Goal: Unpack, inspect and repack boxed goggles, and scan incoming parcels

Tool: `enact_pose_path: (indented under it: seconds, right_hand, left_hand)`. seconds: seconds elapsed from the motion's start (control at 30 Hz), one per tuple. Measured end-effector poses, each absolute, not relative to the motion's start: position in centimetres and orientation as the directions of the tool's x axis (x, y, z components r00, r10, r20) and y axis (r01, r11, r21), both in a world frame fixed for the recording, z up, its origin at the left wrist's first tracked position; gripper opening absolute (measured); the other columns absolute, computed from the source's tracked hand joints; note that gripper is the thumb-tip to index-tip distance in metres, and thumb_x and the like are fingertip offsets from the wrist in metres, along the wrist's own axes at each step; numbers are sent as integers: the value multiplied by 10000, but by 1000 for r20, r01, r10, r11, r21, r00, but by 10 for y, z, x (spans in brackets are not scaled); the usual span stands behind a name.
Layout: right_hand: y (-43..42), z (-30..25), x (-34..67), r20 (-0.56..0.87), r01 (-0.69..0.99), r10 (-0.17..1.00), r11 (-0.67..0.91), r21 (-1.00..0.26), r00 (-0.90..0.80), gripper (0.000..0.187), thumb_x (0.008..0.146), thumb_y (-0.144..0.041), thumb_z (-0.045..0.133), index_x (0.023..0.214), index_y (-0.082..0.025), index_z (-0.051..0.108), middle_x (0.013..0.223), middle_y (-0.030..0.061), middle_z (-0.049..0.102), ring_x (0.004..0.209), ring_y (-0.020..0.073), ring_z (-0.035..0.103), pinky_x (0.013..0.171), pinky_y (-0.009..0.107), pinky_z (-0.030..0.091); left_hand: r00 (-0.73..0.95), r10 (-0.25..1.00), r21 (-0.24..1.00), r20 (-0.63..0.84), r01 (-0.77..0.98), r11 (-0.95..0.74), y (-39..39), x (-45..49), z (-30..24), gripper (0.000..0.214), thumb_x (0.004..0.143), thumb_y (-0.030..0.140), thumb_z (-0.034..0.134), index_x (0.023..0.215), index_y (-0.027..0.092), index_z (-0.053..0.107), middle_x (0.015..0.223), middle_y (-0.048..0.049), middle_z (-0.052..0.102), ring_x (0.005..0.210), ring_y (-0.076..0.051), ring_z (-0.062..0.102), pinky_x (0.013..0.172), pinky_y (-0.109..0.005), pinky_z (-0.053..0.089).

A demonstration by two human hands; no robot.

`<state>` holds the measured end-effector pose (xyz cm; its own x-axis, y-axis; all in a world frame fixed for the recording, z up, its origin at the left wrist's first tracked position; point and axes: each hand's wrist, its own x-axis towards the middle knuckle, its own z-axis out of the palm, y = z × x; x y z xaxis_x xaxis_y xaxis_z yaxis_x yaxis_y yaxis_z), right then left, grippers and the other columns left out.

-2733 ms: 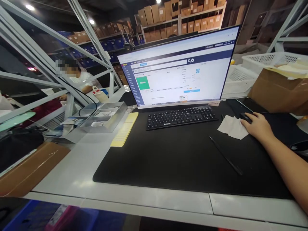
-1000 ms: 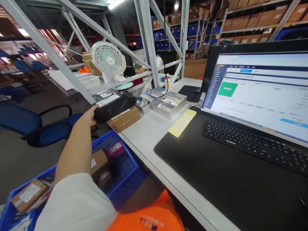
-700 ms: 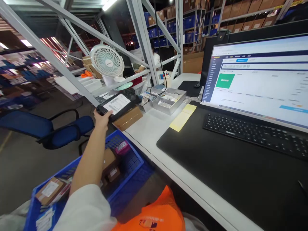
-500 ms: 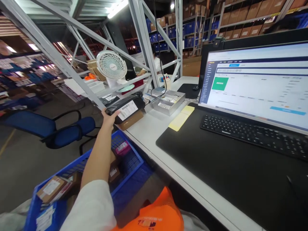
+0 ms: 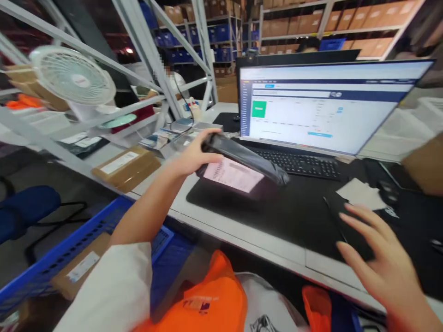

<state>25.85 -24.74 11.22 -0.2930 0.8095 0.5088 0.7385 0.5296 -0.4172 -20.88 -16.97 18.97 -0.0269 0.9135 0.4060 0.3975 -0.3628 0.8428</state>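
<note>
My left hand (image 5: 194, 157) grips one end of a black plastic parcel (image 5: 242, 163) with a pale pink shipping label, held above the left part of the black desk mat (image 5: 297, 212). My right hand (image 5: 377, 249) hovers open, fingers spread, over the mat's near right edge, next to a thin black pen (image 5: 328, 210). Behind the parcel are the black keyboard (image 5: 301, 163) and the lit monitor (image 5: 321, 106). The picture is smeared by motion.
A brown labelled box (image 5: 124, 168) lies on the white table's left end. A white fan (image 5: 74, 83) stands on the grey rack. A blue crate (image 5: 79, 244) with parcels sits below left. White paper (image 5: 360, 193), a mouse (image 5: 386, 191) and a brown box (image 5: 424, 163) lie at right. A person sits beyond the rack.
My left hand has carried the black parcel from the table's left end over to the desk mat. My right hand has come into view, open. The view has swung right.
</note>
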Motion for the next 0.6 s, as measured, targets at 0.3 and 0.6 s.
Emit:
enact_pose_path:
  seconds: [0.3,0.6]
  right_hand:
    - [-172,86,207,161,120,937,206,-971,-310,1283,665,-558,900,1675,-265,166,1483,129,525,1340,354,547,1189,554,367]
    - [-186,36,200,94,-302,993,111,-947,72,778,802,-629,754,1443,-259,514,1454,84,602,1345,317,562,1173,513,433]
  left_hand:
    - [470,802,775,368,321,-544,-105,-51,214,807,618,343,949,1354,224,641,1356,-65,623,1329,-433,552,1161,-628,379]
    - [395,894,977,212,-54,-208,-149,-18,56,1147,653,694,852,1598,374,286,1693,-147,243,1525,-468,302,1177,-648,342]
